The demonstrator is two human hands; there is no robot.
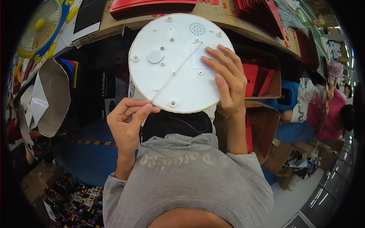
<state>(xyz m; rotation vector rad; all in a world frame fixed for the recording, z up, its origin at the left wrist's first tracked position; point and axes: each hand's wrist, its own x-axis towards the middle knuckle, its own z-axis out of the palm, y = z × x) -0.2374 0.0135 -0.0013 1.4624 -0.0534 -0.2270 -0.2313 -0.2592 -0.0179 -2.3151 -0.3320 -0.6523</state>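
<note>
A round white plastic panel rests over my lap, its far edge by the workbench. Screws in small sockets, a round patch of tiny holes and a pale round knob show on its face. A thin whitish cord runs slantwise across it, from near a screw at the upper right to the lower left rim. There my left hand pinches the cord's end between thumb and fingers. My right hand lies on the panel's right side, fingers spread, partly covering a faint rectangular label.
Stacks of red sheets lie on the workbench ahead. A yellow and blue fan stands at the far left, above an open sack. Cardboard boxes with red pieces are at my right. Another person in pink sits farther right.
</note>
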